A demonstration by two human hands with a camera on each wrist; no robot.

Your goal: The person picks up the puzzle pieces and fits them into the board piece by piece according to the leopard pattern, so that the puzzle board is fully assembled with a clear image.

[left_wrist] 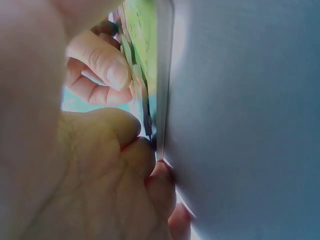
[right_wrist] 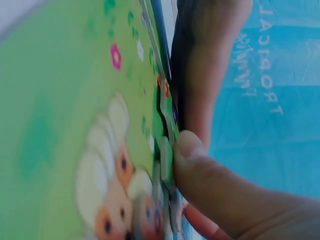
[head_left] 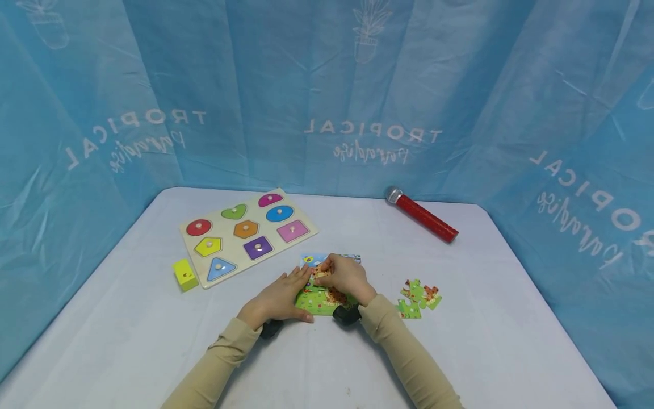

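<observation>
Sleeves cross white table near puzzle; blue curtain behind.

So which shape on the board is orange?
The hexagon in the middle of the board. None of the eight shapes around it is orange.

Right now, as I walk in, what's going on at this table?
A person is working on a jigsaw puzzle with both hands. The left hand rests against its left side, while the right hand pinches a puzzle piece at the picture; I can't tell whether it sits flush. A few loose pieces lie to the right, so it looks unfinished. A shape board, a yellow block and a red microphone lie farther out.
</observation>
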